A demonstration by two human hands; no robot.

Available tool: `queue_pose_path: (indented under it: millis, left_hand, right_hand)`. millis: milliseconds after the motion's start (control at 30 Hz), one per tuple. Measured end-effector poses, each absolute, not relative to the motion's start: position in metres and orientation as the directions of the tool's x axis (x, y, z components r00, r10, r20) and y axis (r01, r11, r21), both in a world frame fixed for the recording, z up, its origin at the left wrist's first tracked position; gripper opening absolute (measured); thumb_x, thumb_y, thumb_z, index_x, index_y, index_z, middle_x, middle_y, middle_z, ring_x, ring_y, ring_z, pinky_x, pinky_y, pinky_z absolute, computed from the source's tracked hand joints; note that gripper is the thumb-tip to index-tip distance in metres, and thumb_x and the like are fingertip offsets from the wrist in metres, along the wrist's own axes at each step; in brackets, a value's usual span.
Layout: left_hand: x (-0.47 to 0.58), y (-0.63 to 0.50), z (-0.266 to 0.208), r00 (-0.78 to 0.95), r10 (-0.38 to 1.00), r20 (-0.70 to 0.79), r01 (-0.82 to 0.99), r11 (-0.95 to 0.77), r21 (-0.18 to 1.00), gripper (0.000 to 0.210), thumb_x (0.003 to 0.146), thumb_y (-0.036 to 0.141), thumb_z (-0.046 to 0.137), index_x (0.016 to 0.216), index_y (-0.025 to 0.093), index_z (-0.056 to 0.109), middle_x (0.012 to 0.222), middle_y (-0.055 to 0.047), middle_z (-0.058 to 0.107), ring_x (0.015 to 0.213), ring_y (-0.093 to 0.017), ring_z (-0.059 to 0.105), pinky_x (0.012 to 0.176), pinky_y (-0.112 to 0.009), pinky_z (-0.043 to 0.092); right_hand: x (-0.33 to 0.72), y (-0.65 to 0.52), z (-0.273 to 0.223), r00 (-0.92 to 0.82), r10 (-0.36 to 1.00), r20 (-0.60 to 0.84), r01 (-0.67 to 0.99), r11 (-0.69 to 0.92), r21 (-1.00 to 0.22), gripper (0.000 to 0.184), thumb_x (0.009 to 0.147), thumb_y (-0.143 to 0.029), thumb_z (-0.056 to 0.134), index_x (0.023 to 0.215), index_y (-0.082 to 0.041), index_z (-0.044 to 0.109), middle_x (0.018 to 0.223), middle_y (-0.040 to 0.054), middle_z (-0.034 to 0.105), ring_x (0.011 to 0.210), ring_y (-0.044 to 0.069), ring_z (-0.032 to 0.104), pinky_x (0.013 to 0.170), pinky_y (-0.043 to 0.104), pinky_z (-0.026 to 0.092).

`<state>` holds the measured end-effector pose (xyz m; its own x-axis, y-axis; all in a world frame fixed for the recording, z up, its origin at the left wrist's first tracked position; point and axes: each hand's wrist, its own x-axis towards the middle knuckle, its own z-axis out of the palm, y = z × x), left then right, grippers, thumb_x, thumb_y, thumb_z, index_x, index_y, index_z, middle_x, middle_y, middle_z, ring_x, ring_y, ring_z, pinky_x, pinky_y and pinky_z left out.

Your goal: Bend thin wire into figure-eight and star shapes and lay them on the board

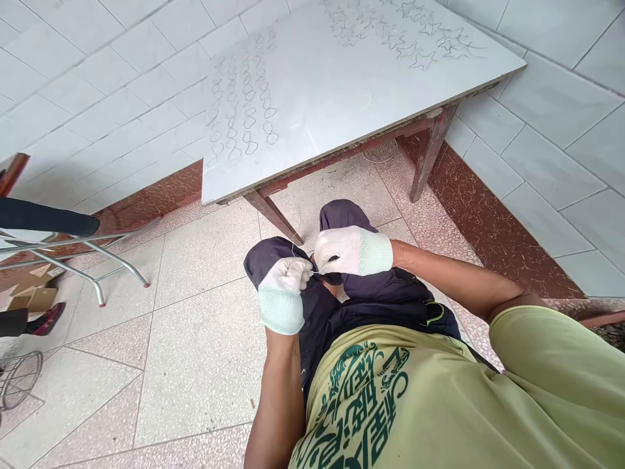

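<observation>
My left hand (286, 280), in a white knitted glove with a pale green cuff, is closed on a thin metal wire (293, 246). Part of the wire rises in a fine curve above the fingers. My right hand (342, 251), gloved the same way, pinches the wire close beside the left fingertips. Both hands are held over my knees. The wire's shape between the fingers is mostly hidden. Beyond them, on the white tabletop (312, 98), lie rows of looped wire pieces (249, 98) at the left and star-shaped wire pieces (400, 29) at the far right.
The table's wooden leg (274, 218) stands just ahead of my knees. To the left are a metal-framed seat (117, 260), another person's leg (43, 215) and shoe (46, 319), a cardboard box (39, 298) and a wire basket (19, 381). Tiled walls (122, 85) border the table.
</observation>
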<state>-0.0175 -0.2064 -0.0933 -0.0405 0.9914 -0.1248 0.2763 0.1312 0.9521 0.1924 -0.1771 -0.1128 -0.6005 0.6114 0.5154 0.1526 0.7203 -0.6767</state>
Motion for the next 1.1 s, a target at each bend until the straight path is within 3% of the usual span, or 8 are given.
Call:
queue_pose_path:
  millis: [133,300,400,500,700,800,967,1100]
  left_hand:
    - [-0.015,-0.205,-0.093,0.012,0.987,-0.160,0.174,0.155,0.972,0.035,0.074,0.052,0.077,0.069,0.018,0.070,0.056,-0.002,0.062,0.047,-0.011,0.051,0.044,-0.022,0.038]
    - [-0.015,-0.208,-0.087,0.153,0.981,-0.122,0.012,0.122,0.992,0.039,0.079,0.055,0.084,0.075,0.018,0.071,0.053,0.000,0.059,0.057,-0.017,0.064,0.067,-0.033,0.059]
    - [-0.018,-0.209,-0.085,0.249,0.963,-0.108,0.042,0.100,0.994,0.033,0.079,0.049,0.084,0.077,0.017,0.076,0.057,-0.002,0.065,0.063,-0.019,0.068,0.075,-0.035,0.060]
    - [-0.020,-0.211,-0.083,0.302,0.950,-0.075,0.144,0.032,0.989,0.021,0.080,0.038,0.082,0.075,0.018,0.079,0.061,-0.004,0.070,0.058,-0.018,0.064,0.065,-0.033,0.057]
    - [-0.016,-0.225,-0.081,0.187,0.974,0.127,0.170,-0.159,0.973,0.014,0.086,0.031,0.078,0.082,0.020,0.085,0.076,-0.006,0.080,0.067,-0.019,0.072,0.066,-0.031,0.058]
    - [-0.012,-0.231,-0.083,0.138,0.982,0.129,0.129,-0.147,0.981,0.013,0.085,0.029,0.077,0.082,0.019,0.084,0.071,-0.004,0.078,0.065,-0.019,0.072,0.066,-0.030,0.058]
    - [-0.005,-0.232,-0.083,-0.016,0.988,0.150,0.231,-0.143,0.963,0.010,0.080,0.020,0.076,0.070,0.018,0.078,0.072,-0.004,0.077,0.069,-0.018,0.072,0.069,-0.028,0.058]
    - [0.003,-0.226,-0.077,-0.023,0.999,0.043,0.040,-0.042,0.998,0.011,0.075,0.025,0.079,0.068,0.017,0.076,0.062,-0.003,0.070,0.057,-0.014,0.063,0.059,-0.025,0.053]
  right_hand:
    - [0.194,-0.179,-0.109,-0.589,0.633,0.502,0.133,0.689,-0.712,0.031,0.104,-0.033,0.060,0.080,-0.021,0.076,0.094,0.0063,0.078,0.094,0.021,0.069,0.094,0.035,0.052]
    - [0.199,-0.187,-0.098,-0.480,0.738,0.474,0.222,0.625,-0.748,0.024,0.101,-0.023,0.060,0.082,-0.021,0.075,0.096,0.0055,0.076,0.091,0.020,0.069,0.092,0.033,0.052]
    - [0.200,-0.192,-0.092,-0.461,0.740,0.490,0.201,0.625,-0.754,0.024,0.100,-0.020,0.060,0.083,-0.020,0.076,0.095,0.0049,0.076,0.091,0.019,0.069,0.092,0.032,0.052]
    - [0.200,-0.196,-0.086,-0.492,0.748,0.446,0.199,0.595,-0.779,0.022,0.099,-0.019,0.064,0.080,-0.021,0.076,0.093,0.0038,0.076,0.090,0.018,0.070,0.088,0.031,0.053]
    - [0.203,-0.195,-0.079,-0.508,0.715,0.481,0.114,0.609,-0.785,0.022,0.100,-0.022,0.067,0.081,-0.021,0.078,0.097,0.0030,0.079,0.092,0.018,0.072,0.090,0.029,0.054]
    - [0.204,-0.193,-0.077,-0.543,0.676,0.499,0.088,0.636,-0.766,0.023,0.102,-0.025,0.068,0.083,-0.020,0.080,0.098,0.0040,0.080,0.094,0.018,0.072,0.090,0.030,0.054]
    - [0.202,-0.191,-0.074,-0.572,0.590,0.570,0.057,0.722,-0.690,0.029,0.106,-0.024,0.065,0.084,-0.018,0.083,0.094,0.0062,0.081,0.094,0.018,0.072,0.090,0.031,0.053]
    - [0.201,-0.189,-0.077,-0.563,0.600,0.569,0.135,0.745,-0.653,0.030,0.108,-0.026,0.061,0.090,-0.019,0.084,0.096,0.0064,0.081,0.097,0.020,0.071,0.092,0.034,0.052]
